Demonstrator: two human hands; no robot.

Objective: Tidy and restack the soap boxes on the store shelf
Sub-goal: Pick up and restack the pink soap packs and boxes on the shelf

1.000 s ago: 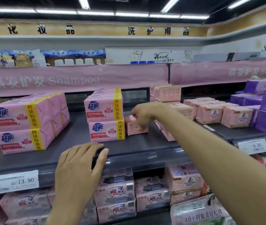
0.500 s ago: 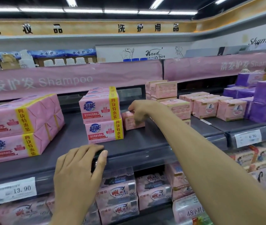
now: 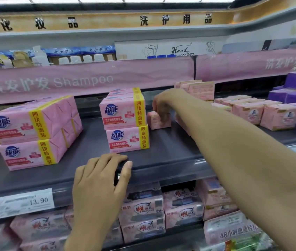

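While the loose soap box [image 3: 159, 122] just right of the stack of packs [image 3: 127, 122] is pinched by the right hand [image 3: 162, 104], a lift onto matching boxes [image 3: 248, 113] is judged next, needing a firm grip. Before the stack of packs, a dark thing [image 3: 120, 169] is clasped by the left hand [image 3: 98, 180], fingers together.

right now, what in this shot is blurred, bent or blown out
head view: motion blur smears the right grip and the small pink box under it; the wide lens bows the top shelf band; the ceiling strip lights blow out white; 13.90 on the price label is legible.
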